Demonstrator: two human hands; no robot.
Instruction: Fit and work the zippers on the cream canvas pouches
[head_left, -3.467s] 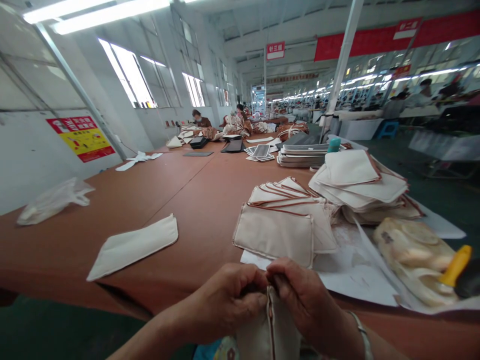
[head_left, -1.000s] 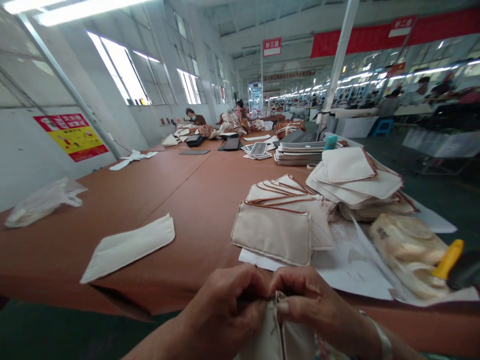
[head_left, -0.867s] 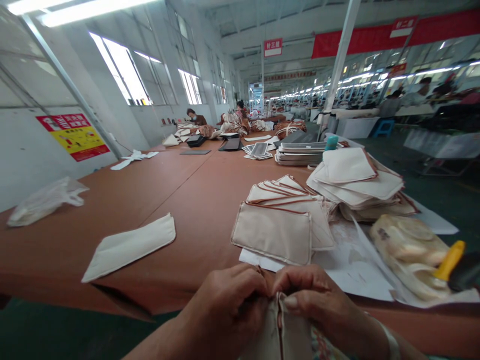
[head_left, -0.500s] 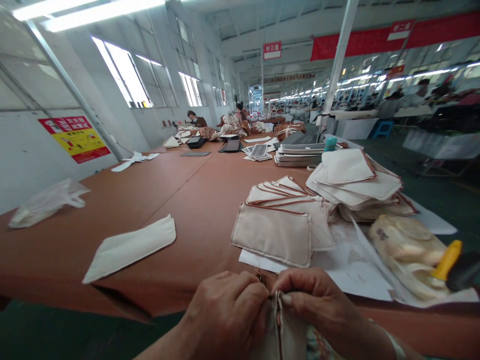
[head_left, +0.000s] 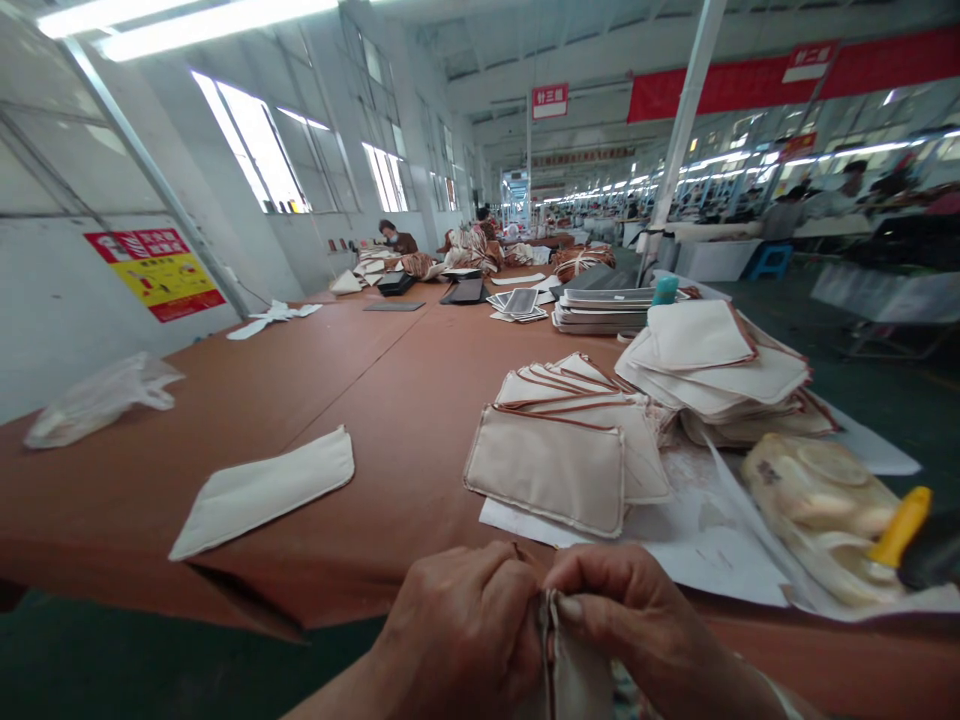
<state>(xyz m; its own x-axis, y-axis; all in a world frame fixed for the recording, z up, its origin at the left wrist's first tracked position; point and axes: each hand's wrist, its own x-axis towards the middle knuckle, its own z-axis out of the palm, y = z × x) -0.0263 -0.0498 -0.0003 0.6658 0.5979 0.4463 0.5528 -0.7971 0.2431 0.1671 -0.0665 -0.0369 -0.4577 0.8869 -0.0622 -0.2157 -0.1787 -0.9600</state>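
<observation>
Low in the head view, a cream fabric piece with a brown-lined seam (head_left: pixel 585 675) is held upright at the table's front edge. My left hand (head_left: pixel 465 625) is closed on its left side, with the fingers curled and their tips hidden. A small dark bit shows above those knuckles, too small to name. My right hand (head_left: pixel 637 615) pinches the top right corner between thumb and forefinger. Just beyond my hands lies a fanned row of cream fabric pieces with brown edging (head_left: pixel 546 470). The lower part of the held piece is out of frame.
One cream piece (head_left: pixel 266 490) lies on the brown table (head_left: pixel 405 400) at left, near a plastic bag (head_left: pixel 105 400). A larger cream pile (head_left: pixel 712 350) stands at right. White paper (head_left: pixel 720 560), a clear plastic container (head_left: pixel 821 500) and a yellow-handled tool (head_left: pixel 900 528) are nearby.
The held seam has tilted slightly and its two edges sit closer together. Both hands keep their grip, almost in place. The whole view has shifted a little.
</observation>
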